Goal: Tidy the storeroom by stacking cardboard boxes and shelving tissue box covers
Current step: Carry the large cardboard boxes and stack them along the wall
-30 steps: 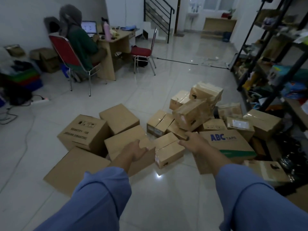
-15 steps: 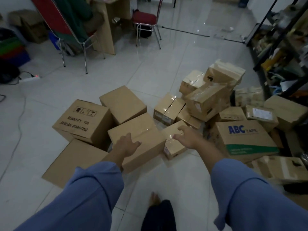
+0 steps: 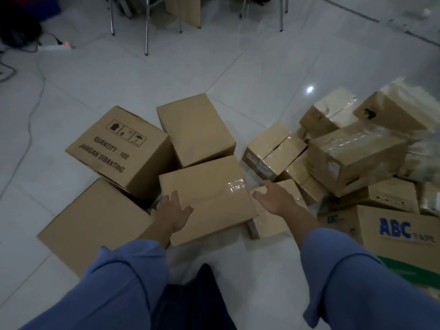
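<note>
The left hand (image 3: 172, 213) lies flat on the near left corner of the plain box (image 3: 214, 184), fingers straight and spread, gripping nothing. The right hand (image 3: 273, 198) is just as open, fingers fanned, thumb pointing toward that box's right edge. It hangs over the small box (image 3: 271, 225) that sits tight against that edge, and I cannot tell whether it touches either one. Both arms come in blue sleeves (image 3: 123, 282).

The plain box sits on the floor (image 3: 142, 79), the tape on its top catching a glint. Just left of it is the printed box (image 3: 119, 148), tilted and marked QUANTITY : 100, its near edge overlapping a flat box (image 3: 95, 225) at the near left. Right behind the plain box stands 1 more of the same look, the far box (image 3: 195, 129). To the right a loose pile (image 3: 357, 153) of taped boxes leans every which way, and nearest on that side is the ABC box (image 3: 400, 236) with its green band. Further back across the tiles are chair legs (image 3: 146, 25), a power strip (image 3: 56, 46) with a red light, and a cable (image 3: 31, 110) trailing along the left.
</note>
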